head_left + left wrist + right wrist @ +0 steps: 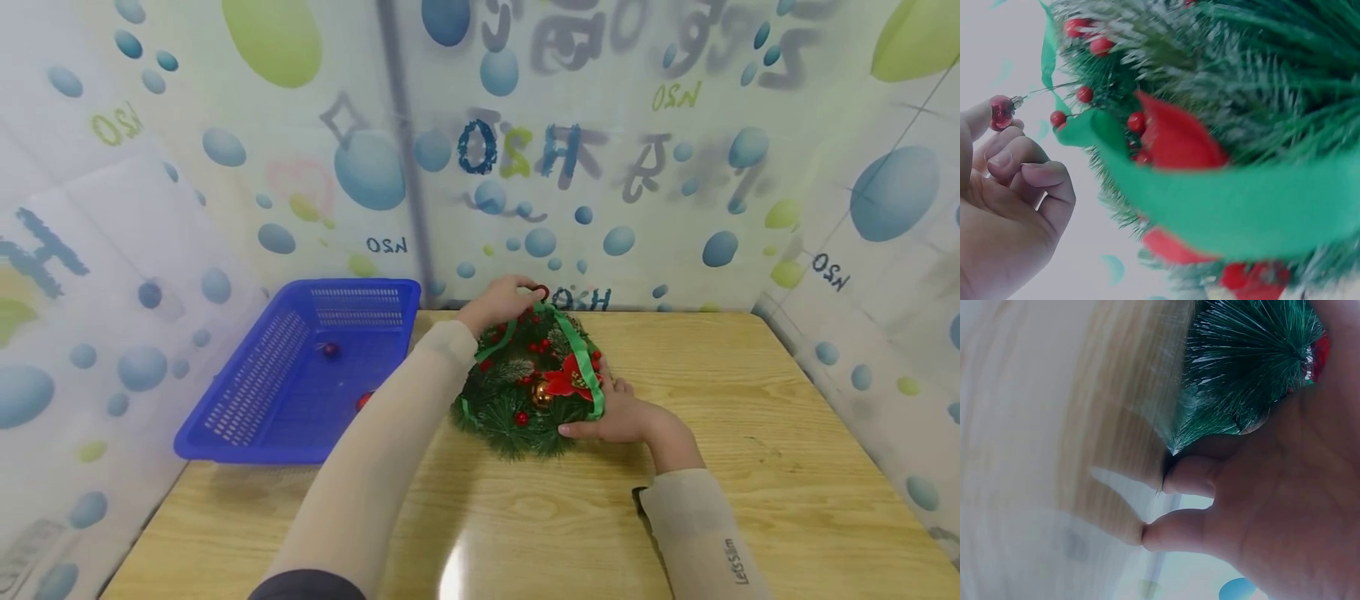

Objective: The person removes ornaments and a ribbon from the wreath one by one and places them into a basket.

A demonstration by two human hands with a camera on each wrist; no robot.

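A green Christmas wreath (504,421) with red berries, a red flower (566,379) and a gold ball (542,393) is on the wooden table. Green ribbon (579,346) runs over it. At its far edge my left hand (497,303) pinches a small shiny red bauble (1002,114) between thumb and finger; a thin thread leads from its cap toward the wreath. My right hand (628,415) grips the wreath's right side, thumb at the front. In the right wrist view, two of that hand's fingertips (1155,537) touch the table, while others are hidden by the wreath.
Left of the wreath stands a blue plastic basket (251,454) holding a dark red bauble (330,350) and a red ball (364,401) partly hidden by my left sleeve. A patterned curtain (645,192) hangs behind the wooden table (772,442) and at both sides.
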